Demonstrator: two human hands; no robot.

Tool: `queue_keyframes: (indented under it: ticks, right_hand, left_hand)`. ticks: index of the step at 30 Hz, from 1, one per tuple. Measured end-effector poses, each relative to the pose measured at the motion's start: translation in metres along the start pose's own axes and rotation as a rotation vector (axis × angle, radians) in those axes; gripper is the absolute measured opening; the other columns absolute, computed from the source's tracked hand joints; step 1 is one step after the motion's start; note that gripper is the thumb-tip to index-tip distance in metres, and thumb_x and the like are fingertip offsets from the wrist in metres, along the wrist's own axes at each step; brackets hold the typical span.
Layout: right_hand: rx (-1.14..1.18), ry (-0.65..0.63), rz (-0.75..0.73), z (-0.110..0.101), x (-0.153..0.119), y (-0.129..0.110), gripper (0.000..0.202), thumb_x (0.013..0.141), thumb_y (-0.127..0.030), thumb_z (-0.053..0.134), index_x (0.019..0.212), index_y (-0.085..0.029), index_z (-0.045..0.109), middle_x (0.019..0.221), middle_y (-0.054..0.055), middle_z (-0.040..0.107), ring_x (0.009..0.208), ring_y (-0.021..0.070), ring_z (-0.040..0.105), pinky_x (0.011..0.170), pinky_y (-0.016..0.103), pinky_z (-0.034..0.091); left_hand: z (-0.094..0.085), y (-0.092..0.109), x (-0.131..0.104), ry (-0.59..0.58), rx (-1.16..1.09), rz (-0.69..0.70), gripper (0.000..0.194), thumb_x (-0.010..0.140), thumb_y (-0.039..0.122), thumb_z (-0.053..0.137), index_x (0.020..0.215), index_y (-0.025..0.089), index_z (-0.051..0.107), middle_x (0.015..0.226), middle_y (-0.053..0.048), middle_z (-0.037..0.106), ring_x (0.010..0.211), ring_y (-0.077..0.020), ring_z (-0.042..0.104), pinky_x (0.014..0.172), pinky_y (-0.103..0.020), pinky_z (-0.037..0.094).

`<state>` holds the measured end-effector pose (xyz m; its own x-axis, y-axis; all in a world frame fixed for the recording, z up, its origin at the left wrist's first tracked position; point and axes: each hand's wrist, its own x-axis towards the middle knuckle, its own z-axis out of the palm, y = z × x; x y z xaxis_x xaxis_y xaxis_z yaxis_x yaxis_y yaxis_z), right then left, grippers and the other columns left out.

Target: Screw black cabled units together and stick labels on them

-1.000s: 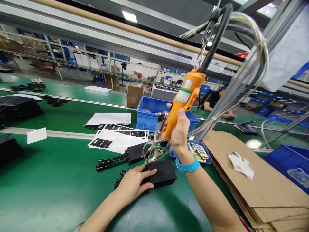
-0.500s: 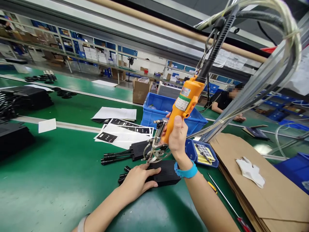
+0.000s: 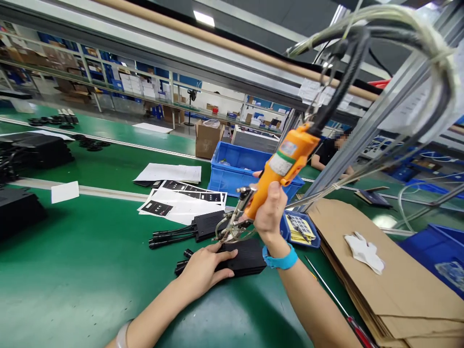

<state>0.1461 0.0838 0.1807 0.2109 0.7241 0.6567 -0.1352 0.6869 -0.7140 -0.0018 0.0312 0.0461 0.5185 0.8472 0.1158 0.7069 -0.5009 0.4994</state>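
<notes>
An orange power screwdriver point(image 3: 279, 166) is gripped in my right hand point(image 3: 271, 210), its body tilted with the top to the right. Its metal lower end, with clear tubes, points at the black box point(image 3: 250, 256) lying on the green bench. I cannot tell whether the tip touches the box. My left hand point(image 3: 205, 270) holds that box against the bench, thumb along the near side, other fingers over the top. Short black connectors point(image 3: 181, 266) stick out from its left end. A second black box with cables point(image 3: 208, 224) lies just behind.
Printed label sheets point(image 3: 181, 203) and a blue bin point(image 3: 232, 179) stand behind. At right are a small blue tray point(image 3: 300, 229), cardboard sheets point(image 3: 362, 241) with a white glove point(image 3: 364, 251), and a long screwdriver point(image 3: 333, 295). Hoses hang overhead; a person sits beyond the metal post.
The orange screwdriver's top has tilted further right and its body sits slightly lower. My left hand stays on the black box. The view has shifted slightly.
</notes>
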Motion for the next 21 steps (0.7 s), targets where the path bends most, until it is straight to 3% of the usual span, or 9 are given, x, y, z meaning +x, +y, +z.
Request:
queue_keyframes:
  ticks: [3,8,16,21]
  right_hand:
    - [-0.036,0.052,-0.081,-0.006,0.013,-0.032,0.041,0.095,-0.057,0.044,0.101,-0.021,0.064,0.059,-0.002,0.053,0.04,0.0112,0.049,0.036,0.024,0.041]
    - [-0.012,0.019,-0.053,-0.01,0.022,-0.068,0.04,0.098,-0.056,0.042,0.104,-0.024,0.065,0.07,0.001,0.058,0.044,0.0112,0.053,0.041,0.026,0.047]
    - [-0.043,-0.017,0.098,-0.007,-0.013,-0.031,0.045,0.093,-0.062,0.047,0.109,-0.024,0.064,0.059,-0.002,0.053,0.043,0.0119,0.051,0.039,0.026,0.045]
    - [-0.018,-0.018,0.104,-0.006,-0.024,-0.02,0.037,0.093,-0.056,0.049,0.106,-0.023,0.062,0.056,-0.004,0.054,0.041,0.0118,0.051,0.036,0.024,0.043]
  left_hand:
    - [0.002,-0.001,0.0,0.059,0.029,0.041,0.049,0.087,0.037,0.072,0.133,0.035,0.058,0.148,-0.014,0.043,0.129,-0.0359,0.05,0.103,-0.05,0.047]
    - [0.002,0.001,0.002,0.159,-0.01,0.125,0.042,0.082,0.033,0.076,0.123,0.029,0.066,0.134,-0.011,0.054,0.121,-0.0341,0.054,0.101,-0.048,0.049]
    - [0.006,-0.002,0.001,0.268,-0.106,0.155,0.04,0.079,0.03,0.076,0.117,0.024,0.063,0.122,-0.01,0.058,0.113,-0.0322,0.057,0.095,-0.046,0.052]
    - [0.013,-0.006,0.001,0.293,-0.15,0.167,0.049,0.08,0.03,0.077,0.124,0.02,0.055,0.126,-0.014,0.055,0.117,-0.0334,0.054,0.099,-0.05,0.049]
